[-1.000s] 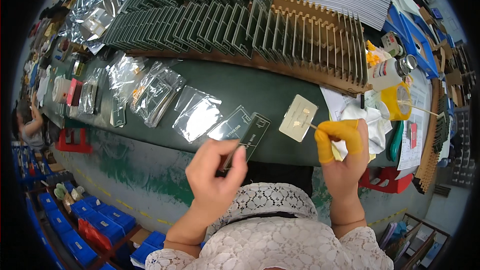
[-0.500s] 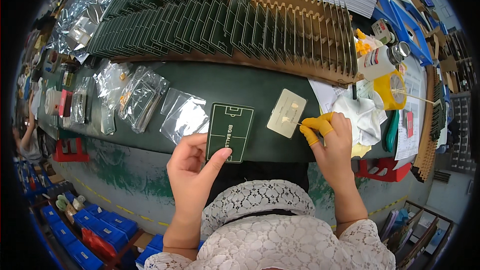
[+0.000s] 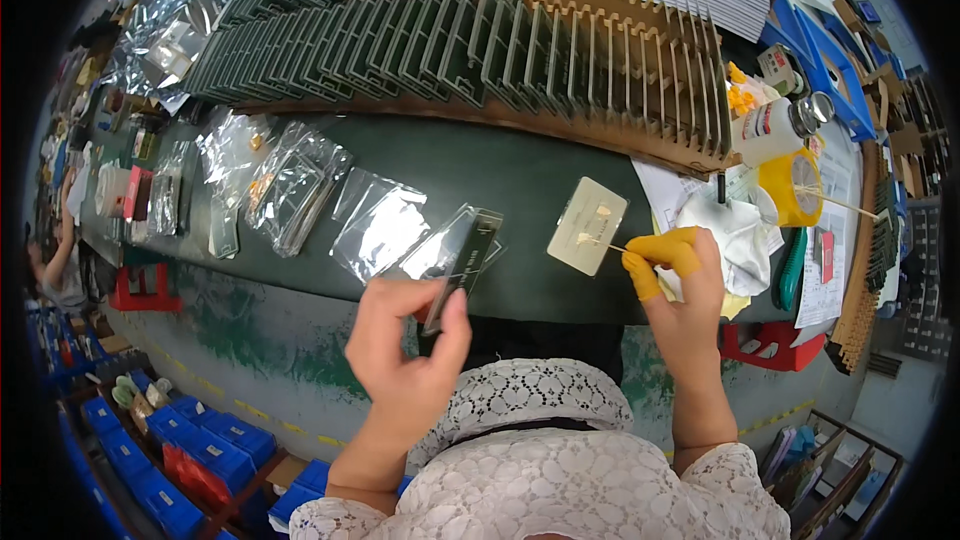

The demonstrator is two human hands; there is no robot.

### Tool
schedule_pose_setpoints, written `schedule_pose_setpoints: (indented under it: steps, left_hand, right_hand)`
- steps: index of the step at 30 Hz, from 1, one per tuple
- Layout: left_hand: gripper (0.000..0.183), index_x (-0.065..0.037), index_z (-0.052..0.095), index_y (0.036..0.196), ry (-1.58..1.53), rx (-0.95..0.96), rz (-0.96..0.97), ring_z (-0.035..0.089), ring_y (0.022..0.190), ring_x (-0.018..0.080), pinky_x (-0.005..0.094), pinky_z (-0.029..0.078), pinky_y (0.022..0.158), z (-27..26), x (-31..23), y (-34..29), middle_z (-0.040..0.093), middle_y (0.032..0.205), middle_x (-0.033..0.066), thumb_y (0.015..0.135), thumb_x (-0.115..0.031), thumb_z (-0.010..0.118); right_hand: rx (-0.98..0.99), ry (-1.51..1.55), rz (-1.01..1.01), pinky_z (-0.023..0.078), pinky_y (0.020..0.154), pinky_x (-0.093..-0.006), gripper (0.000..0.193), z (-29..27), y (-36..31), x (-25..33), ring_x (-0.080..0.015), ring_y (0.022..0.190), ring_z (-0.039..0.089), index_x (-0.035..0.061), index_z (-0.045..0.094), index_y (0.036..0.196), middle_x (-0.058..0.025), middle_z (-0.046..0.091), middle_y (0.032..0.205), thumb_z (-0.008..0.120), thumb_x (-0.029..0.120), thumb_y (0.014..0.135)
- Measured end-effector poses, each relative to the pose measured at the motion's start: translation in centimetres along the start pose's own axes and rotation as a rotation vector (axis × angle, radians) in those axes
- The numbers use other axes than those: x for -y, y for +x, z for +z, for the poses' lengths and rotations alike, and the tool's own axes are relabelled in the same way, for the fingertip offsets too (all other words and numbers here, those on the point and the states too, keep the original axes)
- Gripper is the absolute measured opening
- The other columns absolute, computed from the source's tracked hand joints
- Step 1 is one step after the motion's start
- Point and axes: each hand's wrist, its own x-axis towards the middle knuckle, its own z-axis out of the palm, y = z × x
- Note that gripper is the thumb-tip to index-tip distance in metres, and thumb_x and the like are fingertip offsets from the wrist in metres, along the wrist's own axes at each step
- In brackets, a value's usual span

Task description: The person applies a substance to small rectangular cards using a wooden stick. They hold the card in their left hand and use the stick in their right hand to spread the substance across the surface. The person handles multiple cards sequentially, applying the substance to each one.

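Note:
My left hand [image 3: 405,365] pinches a dark green card [image 3: 466,265] with pale lines between thumb and fingers. The card is tilted, seen nearly edge-on. Clear plastic sleeves [image 3: 375,225] lie on the table just beyond it. Yellow finger covers sit on the thumb and a finger of my right hand [image 3: 680,275], which is closed on a thin stick [image 3: 613,247]. The stick points left, its end at the edge of a cream card [image 3: 570,240] lying on the green tabletop; whether it touches, I cannot tell.
A brown slotted rack [image 3: 690,152] full of upright green cards spans the back. To the right are a white cloth [image 3: 720,240], a bottle [image 3: 765,130], a yellow roll [image 3: 785,190] holding sticks and a green tool [image 3: 792,270]. Bagged cards [image 3: 295,190] lie left.
The green card in my left hand has turned from face-up to nearly edge-on, uncovering a clear sleeve behind it. The view has shifted slightly; my right hand still holds the stick beside the cream card.

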Motion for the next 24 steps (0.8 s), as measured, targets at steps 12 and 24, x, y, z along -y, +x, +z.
schedule_pose_setpoints:
  steps: [12, 24]
  left_hand:
    - [0.041, 0.0, 0.067, 0.101, 0.182, 0.0, 0.492, 0.056, 0.067, 0.0228, 0.032, 0.045, 0.056, 0.9, -0.4, 0.0, 0.062, 0.084, 0.0069, 0.063, 0.01, 0.078]
    - [0.045, 0.0, 0.068, 0.104, 0.195, 0.006, 0.511, 0.055, 0.068, 0.0238, 0.0318, 0.046, 0.057, 0.5, -0.6, -0.2, 0.062, 0.087, 0.0076, 0.061, 0.01, 0.078]
  right_hand:
    - [-0.043, 0.404, -0.038, 0.047, 0.064, -0.0266, 0.02, 0.0, 1.2, 4.4, -0.0182, 0.077, 0.055, 0.0027, 0.066, 0.092, -0.0069, 0.063, 0.086, 0.078, -0.002, 0.077]
    - [-0.057, 0.348, -0.023, 0.04, 0.066, -0.031, 0.02, 0.3, 1.3, 4.9, -0.0209, 0.073, 0.051, 0.0052, 0.067, 0.091, -0.0062, 0.063, 0.083, 0.08, 0.002, 0.076]
